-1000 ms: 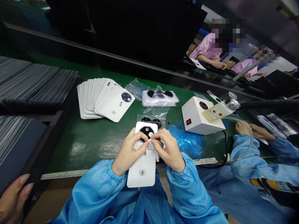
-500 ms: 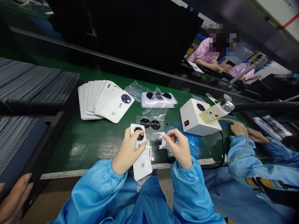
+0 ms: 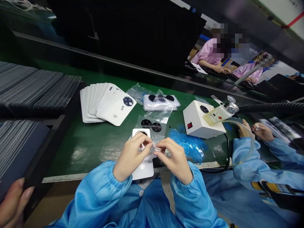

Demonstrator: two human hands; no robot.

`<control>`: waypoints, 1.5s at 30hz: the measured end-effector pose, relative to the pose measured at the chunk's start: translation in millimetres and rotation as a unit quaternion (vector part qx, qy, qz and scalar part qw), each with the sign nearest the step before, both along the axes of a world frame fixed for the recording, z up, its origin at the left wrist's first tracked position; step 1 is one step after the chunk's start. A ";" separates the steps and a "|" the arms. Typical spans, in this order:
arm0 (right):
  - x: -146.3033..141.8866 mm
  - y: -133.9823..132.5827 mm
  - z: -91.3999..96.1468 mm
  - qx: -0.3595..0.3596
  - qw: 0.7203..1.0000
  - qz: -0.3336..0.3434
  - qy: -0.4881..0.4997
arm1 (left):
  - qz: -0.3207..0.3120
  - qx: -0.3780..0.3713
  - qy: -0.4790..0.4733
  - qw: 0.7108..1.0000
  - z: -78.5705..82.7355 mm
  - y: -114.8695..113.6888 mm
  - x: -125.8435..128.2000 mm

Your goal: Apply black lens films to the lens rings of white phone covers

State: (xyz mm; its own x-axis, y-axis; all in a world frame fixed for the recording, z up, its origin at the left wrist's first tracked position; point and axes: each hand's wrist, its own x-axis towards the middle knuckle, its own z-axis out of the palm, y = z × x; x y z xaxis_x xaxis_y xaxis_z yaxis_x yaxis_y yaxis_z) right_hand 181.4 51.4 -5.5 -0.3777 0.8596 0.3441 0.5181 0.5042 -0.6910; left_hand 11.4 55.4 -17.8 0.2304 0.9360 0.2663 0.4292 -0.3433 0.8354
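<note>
Blue antistatic smock sleeves (image 3: 95, 186) end in two bare hands just above the near edge of a green bench mat (image 3: 92, 152). The left hand (image 3: 130, 160) curls its fingers over the upper part of a glossy white rectangular card (image 3: 142, 172), grasping it and hiding most of its round camera opening. The right hand (image 3: 174, 161) pinches a small crumpled white wipe (image 3: 155, 148) between thumb and forefinger, against the card's face. The card looks light, thin and fairly stiff, with a slick face that could mark easily, so its edges and plain lower end look like the places to hold it. The wipe looks soft, though its material is hard to judge from this view.

Just beyond the card lies clear film (image 3: 155, 117) bearing round black pieces (image 3: 151, 125). To its right are crumpled blue film scraps (image 3: 187, 146) and a white bench box (image 3: 198, 122) with a red rocker switch (image 3: 189, 125). Farther left of the card fans a stack of white cards (image 3: 95, 103), and beyond the card sits a clear bag of black-marked pieces (image 3: 161, 103).
</note>
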 end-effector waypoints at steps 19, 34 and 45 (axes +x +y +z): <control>1.4 -3.0 3.1 -0.090 0.989 -0.054 0.101 | 0.028 0.150 -0.032 0.988 -1.6 -16.8 10.5; -6.5 -8.1 1.0 -0.117 0.980 -0.060 0.148 | 0.046 0.060 -0.106 0.991 3.1 -12.7 11.0; -7.3 -8.8 1.7 -0.028 0.993 -0.078 0.089 | 0.036 0.061 -0.079 0.994 2.7 -11.7 9.7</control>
State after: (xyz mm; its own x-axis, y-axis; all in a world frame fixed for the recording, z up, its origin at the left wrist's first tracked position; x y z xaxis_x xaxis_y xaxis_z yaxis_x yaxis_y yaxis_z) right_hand 174.1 42.6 -3.9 -0.1754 0.9230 0.3424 0.4547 0.3845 -0.8034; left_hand 21.1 43.6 -15.1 0.1105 0.9072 0.4060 0.3225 -0.4191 0.8487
